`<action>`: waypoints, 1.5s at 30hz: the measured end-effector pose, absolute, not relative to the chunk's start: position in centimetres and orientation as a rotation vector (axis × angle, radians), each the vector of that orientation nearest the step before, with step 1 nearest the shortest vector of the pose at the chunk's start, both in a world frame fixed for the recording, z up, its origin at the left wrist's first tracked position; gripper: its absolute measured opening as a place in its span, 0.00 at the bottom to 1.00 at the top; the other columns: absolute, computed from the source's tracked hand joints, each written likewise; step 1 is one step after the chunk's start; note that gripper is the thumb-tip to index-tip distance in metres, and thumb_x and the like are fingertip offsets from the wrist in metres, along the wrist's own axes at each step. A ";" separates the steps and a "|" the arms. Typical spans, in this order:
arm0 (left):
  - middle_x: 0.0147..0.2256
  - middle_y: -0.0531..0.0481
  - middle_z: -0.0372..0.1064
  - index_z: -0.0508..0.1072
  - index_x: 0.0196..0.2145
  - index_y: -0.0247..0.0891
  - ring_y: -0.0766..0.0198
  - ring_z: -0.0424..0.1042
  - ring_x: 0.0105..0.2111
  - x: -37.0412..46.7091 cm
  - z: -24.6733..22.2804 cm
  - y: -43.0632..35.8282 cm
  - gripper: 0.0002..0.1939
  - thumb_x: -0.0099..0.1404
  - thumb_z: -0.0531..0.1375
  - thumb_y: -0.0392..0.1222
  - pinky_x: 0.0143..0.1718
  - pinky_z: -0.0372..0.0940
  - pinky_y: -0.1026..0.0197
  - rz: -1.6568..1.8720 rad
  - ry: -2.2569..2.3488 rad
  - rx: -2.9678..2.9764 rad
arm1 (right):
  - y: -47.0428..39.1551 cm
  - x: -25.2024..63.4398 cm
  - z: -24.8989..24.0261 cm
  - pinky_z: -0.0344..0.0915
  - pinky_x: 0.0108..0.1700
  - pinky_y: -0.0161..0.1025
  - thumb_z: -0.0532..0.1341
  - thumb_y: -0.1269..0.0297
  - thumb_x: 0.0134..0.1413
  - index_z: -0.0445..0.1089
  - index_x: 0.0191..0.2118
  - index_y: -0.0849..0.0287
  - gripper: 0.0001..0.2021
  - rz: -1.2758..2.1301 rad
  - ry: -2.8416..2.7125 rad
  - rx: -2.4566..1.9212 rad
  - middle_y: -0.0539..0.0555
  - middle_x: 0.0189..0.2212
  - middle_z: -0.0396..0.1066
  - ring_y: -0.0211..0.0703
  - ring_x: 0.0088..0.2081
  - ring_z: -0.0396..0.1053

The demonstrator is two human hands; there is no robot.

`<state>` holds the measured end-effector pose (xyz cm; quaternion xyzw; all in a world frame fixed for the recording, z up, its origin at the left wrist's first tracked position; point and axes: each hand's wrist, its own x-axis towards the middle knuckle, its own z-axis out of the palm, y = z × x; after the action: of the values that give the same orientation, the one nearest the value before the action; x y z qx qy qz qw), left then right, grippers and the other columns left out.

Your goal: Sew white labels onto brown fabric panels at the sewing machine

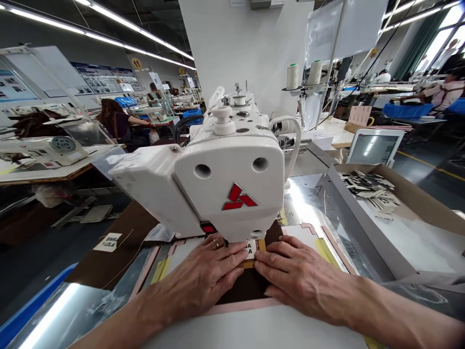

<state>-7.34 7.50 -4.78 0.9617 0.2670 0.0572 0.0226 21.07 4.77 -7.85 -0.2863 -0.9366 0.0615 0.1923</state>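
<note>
Under the head of a white sewing machine (232, 189), a small white label (250, 248) with black letters lies inside a yellowish frame (248, 264) on dark brown fabric (245, 288). My left hand (207, 271) rests flat from the left, fingers stretched out, its tips at the label's edge and partly covering it. From the other side my right hand (294, 271) lies flat, fingertips touching the frame's right edge. The machine head hides the needle area. Further left, another brown piece (119, 247) hangs over the table edge with a label (108, 242) and loose threads on it.
An open cardboard box (363, 232) on the right holds many loose labels (376, 191). Behind it stands a control screen (376, 148). Thread cones (292, 76) sit on a stand at the back. A blue bin (36, 305) is at lower left. Other people work at machines beyond.
</note>
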 end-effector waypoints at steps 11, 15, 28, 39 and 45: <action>0.67 0.50 0.65 0.64 0.68 0.44 0.55 0.71 0.62 -7.3 -5.6 7.9 0.22 0.81 0.54 0.44 0.63 0.64 0.49 0.149 0.830 2.983 | 4.8 21.4 -7.4 0.66 0.59 0.50 0.56 0.61 0.77 0.70 0.62 0.59 0.16 0.147 -2.623 -0.757 0.52 0.61 0.73 0.50 0.55 0.70; 0.68 0.50 0.64 0.65 0.68 0.45 0.54 0.72 0.61 -7.2 -5.6 8.0 0.22 0.80 0.56 0.44 0.63 0.63 0.49 0.150 0.834 2.970 | 5.6 21.5 -6.8 0.65 0.61 0.50 0.57 0.60 0.76 0.70 0.63 0.61 0.17 0.169 -2.625 -0.764 0.55 0.63 0.72 0.51 0.59 0.69; 0.69 0.48 0.62 0.66 0.69 0.45 0.49 0.71 0.62 -7.6 -5.4 8.1 0.24 0.79 0.58 0.45 0.63 0.63 0.47 0.102 0.810 2.938 | 6.7 21.2 -6.5 0.63 0.65 0.56 0.56 0.49 0.76 0.68 0.65 0.58 0.23 0.153 -2.725 -0.761 0.58 0.63 0.71 0.53 0.62 0.68; 0.69 0.52 0.61 0.65 0.69 0.49 0.55 0.72 0.62 -7.5 -5.3 8.7 0.23 0.79 0.57 0.48 0.61 0.63 0.54 0.087 0.803 2.884 | 2.8 24.6 -7.8 0.70 0.60 0.56 0.57 0.51 0.76 0.71 0.64 0.60 0.23 0.092 -2.621 -0.924 0.59 0.66 0.68 0.58 0.62 0.70; 0.68 0.53 0.63 0.66 0.69 0.51 0.52 0.73 0.61 -7.5 -5.4 8.6 0.24 0.78 0.59 0.46 0.59 0.65 0.52 0.120 0.836 2.871 | 3.0 24.2 -7.9 0.69 0.61 0.56 0.58 0.50 0.75 0.72 0.63 0.59 0.23 0.145 -2.601 -0.946 0.59 0.64 0.72 0.58 0.62 0.70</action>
<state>-7.52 8.61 -5.36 0.9566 0.2787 0.0402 0.0745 24.20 3.03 -7.92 -0.3355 -0.9224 0.0514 0.1842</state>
